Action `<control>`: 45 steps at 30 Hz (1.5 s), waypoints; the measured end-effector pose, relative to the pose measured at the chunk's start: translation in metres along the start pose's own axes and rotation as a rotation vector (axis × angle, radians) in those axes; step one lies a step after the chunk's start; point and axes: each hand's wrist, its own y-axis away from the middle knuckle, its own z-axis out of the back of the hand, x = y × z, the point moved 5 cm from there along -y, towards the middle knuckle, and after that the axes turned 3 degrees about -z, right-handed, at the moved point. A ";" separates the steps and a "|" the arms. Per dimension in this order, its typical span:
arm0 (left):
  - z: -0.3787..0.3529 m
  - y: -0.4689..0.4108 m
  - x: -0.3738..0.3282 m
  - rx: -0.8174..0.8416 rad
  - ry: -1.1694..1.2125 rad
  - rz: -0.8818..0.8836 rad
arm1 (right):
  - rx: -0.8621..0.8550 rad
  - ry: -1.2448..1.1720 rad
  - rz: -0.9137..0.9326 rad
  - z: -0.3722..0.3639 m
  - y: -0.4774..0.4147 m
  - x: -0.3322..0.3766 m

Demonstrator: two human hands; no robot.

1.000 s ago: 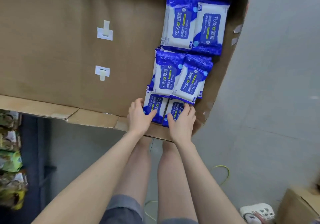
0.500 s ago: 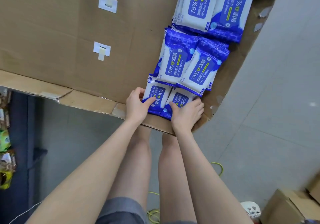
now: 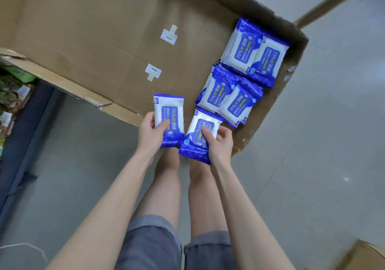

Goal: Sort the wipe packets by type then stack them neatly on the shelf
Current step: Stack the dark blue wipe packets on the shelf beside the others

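The left fingers (image 3: 149, 117) curl round the left long edge of a blue-and-white wipe packet (image 3: 169, 111), with the thumb laid across its printed front. The left hand (image 3: 148, 137) thus grips the packet, which sits lengthwise over the near rim of the cardboard box (image 3: 100, 40). The right fingers (image 3: 226, 131) wrap behind a second packet (image 3: 196, 123), and the thumb presses on its label. The right hand (image 3: 221, 145) holds this packet tilted, its top end toward the box's near right corner and its blue lower end out past the rim. The two held packets are just beside each other; I cannot tell whether their lower corners touch. Inside the box, along its right wall, more packets with the same print lie in overlapping pairs. A near pair (image 3: 229, 100) lies just beyond the right hand and a far pair (image 3: 256, 55) lies in the far right corner, both with further blue edges showing beneath. Two white tape patches (image 3: 169, 35) sit on the box floor near its middle. Below the box's near rim are the person's bare legs and grey shorts (image 3: 150, 244) over a grey floor (image 3: 312, 165). Left of the box are blurred green packages (image 3: 14, 82), and a smaller carton (image 3: 364, 257) sits well off its near right.
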 end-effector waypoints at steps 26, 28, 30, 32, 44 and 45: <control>0.534 0.154 -0.129 -0.577 0.767 -0.445 | 1.000 0.382 0.575 -0.415 0.436 0.092; 0.570 0.162 -0.135 -0.606 0.766 -0.499 | 1.067 0.392 0.608 -0.448 0.465 0.090; 0.606 0.169 -0.141 -0.638 0.748 -0.545 | 1.124 0.406 0.652 -0.479 0.493 0.090; 0.640 0.173 -0.149 -0.663 0.718 -0.595 | 1.173 0.455 0.722 -0.510 0.520 0.091; 0.829 0.154 -0.210 -0.864 0.542 -0.717 | 1.295 0.466 0.961 -0.700 0.627 0.118; 0.843 0.150 -0.216 -0.868 0.519 -0.718 | 1.312 0.462 0.963 -0.717 0.632 0.121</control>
